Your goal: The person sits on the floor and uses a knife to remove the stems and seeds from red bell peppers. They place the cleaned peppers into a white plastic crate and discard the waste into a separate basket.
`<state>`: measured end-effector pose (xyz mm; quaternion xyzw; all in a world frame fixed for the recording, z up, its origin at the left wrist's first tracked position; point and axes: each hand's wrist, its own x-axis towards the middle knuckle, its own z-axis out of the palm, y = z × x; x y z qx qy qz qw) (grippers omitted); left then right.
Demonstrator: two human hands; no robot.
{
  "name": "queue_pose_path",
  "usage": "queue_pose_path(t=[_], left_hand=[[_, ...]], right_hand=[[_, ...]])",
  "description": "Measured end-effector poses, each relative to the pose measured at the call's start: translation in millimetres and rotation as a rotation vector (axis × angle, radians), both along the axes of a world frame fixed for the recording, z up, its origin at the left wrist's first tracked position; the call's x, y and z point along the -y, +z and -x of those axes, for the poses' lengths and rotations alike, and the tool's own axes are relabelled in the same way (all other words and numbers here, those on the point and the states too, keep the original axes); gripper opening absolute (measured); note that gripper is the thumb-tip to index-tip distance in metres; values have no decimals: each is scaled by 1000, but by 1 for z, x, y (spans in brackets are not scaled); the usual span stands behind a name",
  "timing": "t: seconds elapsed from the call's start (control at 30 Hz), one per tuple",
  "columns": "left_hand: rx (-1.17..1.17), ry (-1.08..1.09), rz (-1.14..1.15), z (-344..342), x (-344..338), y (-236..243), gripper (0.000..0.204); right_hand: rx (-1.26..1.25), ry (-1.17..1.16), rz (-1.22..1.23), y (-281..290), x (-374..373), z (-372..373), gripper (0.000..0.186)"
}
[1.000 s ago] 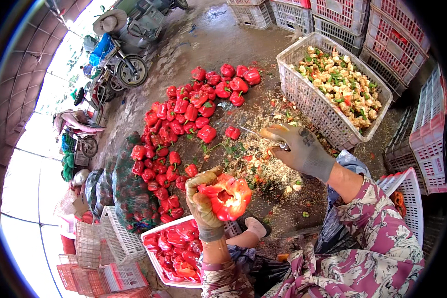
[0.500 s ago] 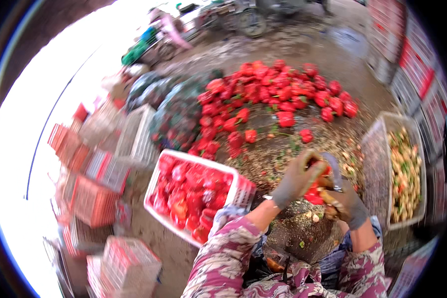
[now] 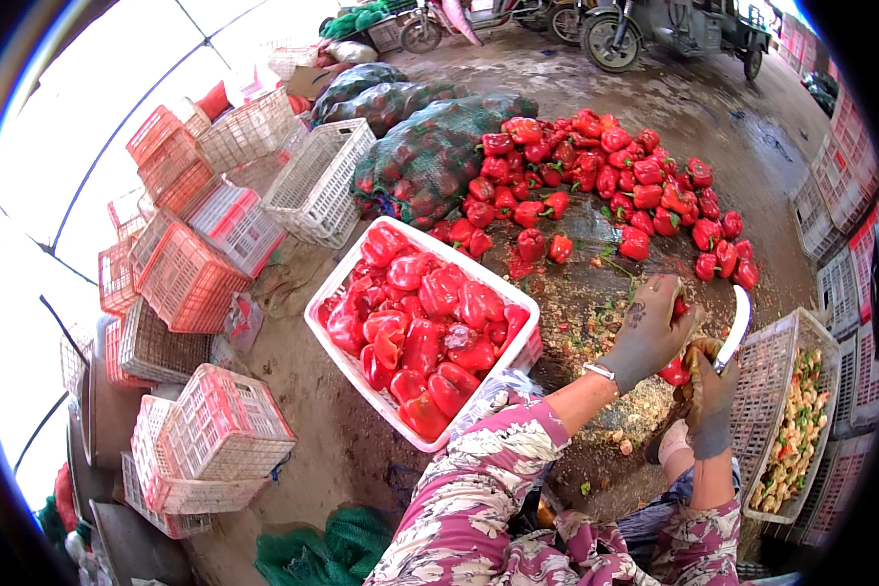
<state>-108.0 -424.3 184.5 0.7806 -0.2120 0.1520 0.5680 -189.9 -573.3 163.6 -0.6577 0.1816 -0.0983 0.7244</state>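
Note:
My left hand (image 3: 649, 327), in a grey glove, grips a red bell pepper (image 3: 674, 369) held in front of me. My right hand (image 3: 710, 396), also gloved, holds a knife (image 3: 735, 327) whose white blade points up beside the pepper. A white crate (image 3: 412, 252) filled with cut red pepper pieces (image 3: 420, 327) lies to the left of my hands. A heap of whole red peppers (image 3: 606, 176) curves across the wet ground beyond them.
A crate of pepper cores and scraps (image 3: 796, 425) stands at my right. Stacked empty red and white crates (image 3: 200, 234) fill the left side. Dark mesh sacks (image 3: 425, 146) lie behind the white crate. Parked vehicles (image 3: 654, 29) stand at the back. Green netting (image 3: 327, 547) lies near my feet.
My view has swung left, bringing the crate of cut peppers to the middle. My hands have come together: the left grips a pepper, the right holds the knife upright beside it.

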Motion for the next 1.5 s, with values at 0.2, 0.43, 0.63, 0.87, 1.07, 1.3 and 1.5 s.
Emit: queue_pose_path(t=[0.2, 0.43, 0.63, 0.87, 1.07, 1.3, 1.5], left_hand=[[40, 352, -21, -50, -92, 24, 31], [-87, 863, -247, -68, -330, -19, 26], [-564, 1348, -362, -55, -519, -70, 48], [-206, 1294, -487, -51, -597, -166, 55], [-300, 1033, -678, -38, -575, -159, 50], [-514, 1185, -1045, -58, -552, -132, 48], [-641, 843, -1034, -50, -558, -121, 50]], right_hand=[[-19, 13, -9, -2, -12, -34, 12], [-162, 90, 147, -9, -18, -50, 21], [-249, 109, 143, -91, 15, -73, 17], [-381, 48, 209, -82, -26, -93, 13], [-367, 54, 122, -43, -95, -111, 14], [-349, 78, 184, -42, -102, -111, 15], [-335, 126, 202, -50, -92, -109, 14]])
